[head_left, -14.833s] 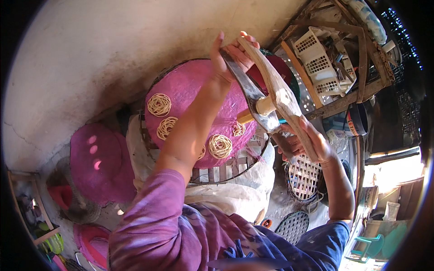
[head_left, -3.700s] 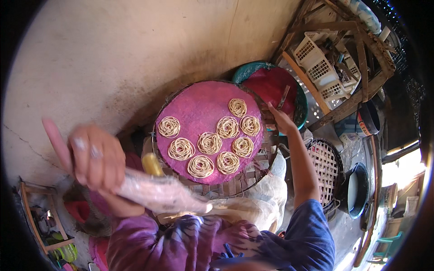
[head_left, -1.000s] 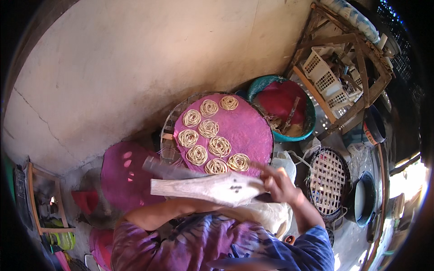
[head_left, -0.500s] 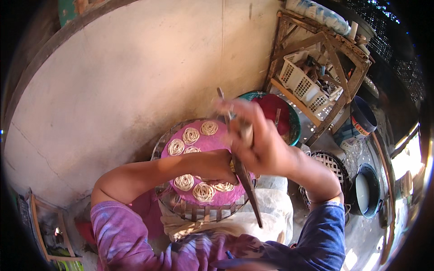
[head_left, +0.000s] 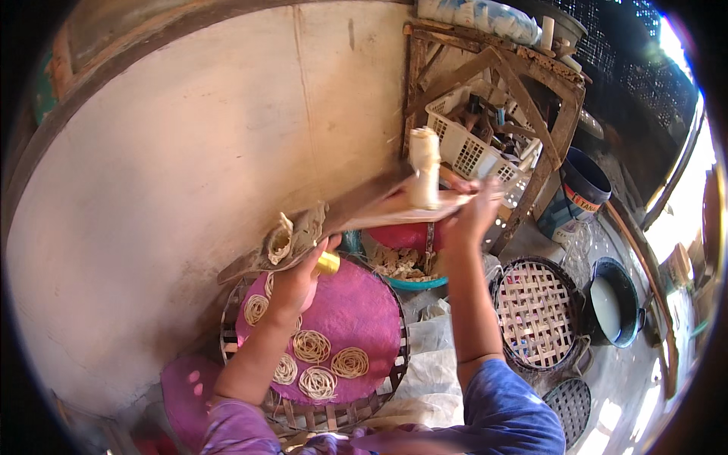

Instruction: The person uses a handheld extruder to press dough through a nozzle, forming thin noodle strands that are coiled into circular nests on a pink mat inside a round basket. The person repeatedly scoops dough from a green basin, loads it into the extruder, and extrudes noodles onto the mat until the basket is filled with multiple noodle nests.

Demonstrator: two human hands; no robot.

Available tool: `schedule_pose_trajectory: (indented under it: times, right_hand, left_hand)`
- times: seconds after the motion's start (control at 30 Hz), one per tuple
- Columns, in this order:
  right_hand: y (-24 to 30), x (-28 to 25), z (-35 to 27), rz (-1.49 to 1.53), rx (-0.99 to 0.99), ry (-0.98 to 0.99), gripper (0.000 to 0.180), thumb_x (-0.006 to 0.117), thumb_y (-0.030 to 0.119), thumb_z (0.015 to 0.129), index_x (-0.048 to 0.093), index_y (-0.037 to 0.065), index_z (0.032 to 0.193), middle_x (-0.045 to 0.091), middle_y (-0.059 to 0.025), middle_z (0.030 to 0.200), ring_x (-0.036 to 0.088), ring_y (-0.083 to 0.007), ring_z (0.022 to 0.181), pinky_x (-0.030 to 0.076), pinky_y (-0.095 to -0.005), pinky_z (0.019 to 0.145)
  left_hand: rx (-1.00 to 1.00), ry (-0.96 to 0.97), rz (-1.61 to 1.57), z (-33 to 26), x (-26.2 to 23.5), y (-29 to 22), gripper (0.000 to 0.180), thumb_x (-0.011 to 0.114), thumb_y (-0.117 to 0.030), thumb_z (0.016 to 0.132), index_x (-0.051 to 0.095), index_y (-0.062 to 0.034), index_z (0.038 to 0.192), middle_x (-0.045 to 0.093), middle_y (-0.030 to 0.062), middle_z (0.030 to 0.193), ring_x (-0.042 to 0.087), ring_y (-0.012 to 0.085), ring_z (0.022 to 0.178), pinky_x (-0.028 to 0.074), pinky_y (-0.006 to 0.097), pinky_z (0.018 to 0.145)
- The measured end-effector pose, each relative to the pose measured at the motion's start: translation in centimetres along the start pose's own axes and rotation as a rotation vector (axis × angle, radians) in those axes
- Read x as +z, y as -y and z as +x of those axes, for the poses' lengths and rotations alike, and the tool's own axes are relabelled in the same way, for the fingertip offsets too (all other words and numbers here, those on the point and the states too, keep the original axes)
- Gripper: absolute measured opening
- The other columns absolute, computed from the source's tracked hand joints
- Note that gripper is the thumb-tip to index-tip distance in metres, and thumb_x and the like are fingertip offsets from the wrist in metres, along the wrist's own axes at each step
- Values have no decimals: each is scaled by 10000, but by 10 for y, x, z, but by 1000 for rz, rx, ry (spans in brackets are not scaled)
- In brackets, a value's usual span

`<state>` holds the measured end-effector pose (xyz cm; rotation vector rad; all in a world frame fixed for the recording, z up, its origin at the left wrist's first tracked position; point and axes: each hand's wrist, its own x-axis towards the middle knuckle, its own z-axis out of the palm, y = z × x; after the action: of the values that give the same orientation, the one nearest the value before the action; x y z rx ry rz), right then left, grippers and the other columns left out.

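Observation:
I hold a long wooden noodle press (head_left: 356,211) level above a round woven tray (head_left: 394,364) covered with a pink cloth (head_left: 356,311). My left hand (head_left: 297,279) grips the press near its dough-smeared left end, by a brass cylinder (head_left: 328,263). My right hand (head_left: 474,214) grips the right end, next to the press's upright wooden plunger (head_left: 425,168). Several coiled noodle rounds (head_left: 312,346) lie on the pink cloth below my left forearm.
A teal basin (head_left: 413,282) with dough scraps sits behind the tray. An empty woven tray (head_left: 537,312) and a dark pot of white liquid (head_left: 616,305) stand at the right. A wooden rack holds a white plastic basket (head_left: 470,148). A plastered wall (head_left: 197,136) fills the left.
The press has swung from upright in front of me to lying level above the tray. My hands have spread apart along it.

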<state>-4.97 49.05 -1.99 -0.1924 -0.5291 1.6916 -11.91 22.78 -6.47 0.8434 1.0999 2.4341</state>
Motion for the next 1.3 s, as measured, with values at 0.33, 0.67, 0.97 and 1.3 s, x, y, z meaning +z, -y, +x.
schedule_pose_trajectory:
  times: [0.33, 0.67, 0.97, 1.3]
  right_hand:
    - [-178, -158, 90, -2308, -433, 1361, 491, 631, 194, 877, 560, 197, 1362, 451, -94, 1471, 311, -355, 1411, 210, -592, 1151]
    - [-124, -206, 110, -2885, 457, 1591, 316, 646, 257, 845, 730, 88, 1098, 707, -107, 1117, 641, -358, 1102, 474, -560, 932]
    - [-40, -174, 87, -2513, -27, 1721, 163, 616, 131, 822, 731, 67, 918, 731, -126, 958, 714, -298, 903, 571, -414, 728]
    - [-70, -212, 105, -2545, -7, 1679, 223, 635, 132, 775, 730, 105, 975, 736, -104, 921, 722, -283, 863, 586, -420, 721]
  left_hand:
    - [592, -235, 694, 73, -66, -110, 247, 603, -105, 942, 585, 4, 1163, 604, 83, 1077, 575, 190, 1048, 428, 312, 971]
    - [604, 284, 1584, 82, -30, -87, 306, 694, -211, 808, 464, -10, 782, 401, 82, 769, 449, 218, 709, 379, 337, 625]
    - [680, 443, 1754, 88, -49, -45, 242, 660, -112, 612, 455, -11, 692, 430, 100, 708, 486, 261, 659, 393, 379, 531]
    - [530, 322, 1807, 74, -75, -62, 222, 652, 12, 665, 431, 10, 687, 396, 97, 706, 443, 225, 645, 367, 339, 532]
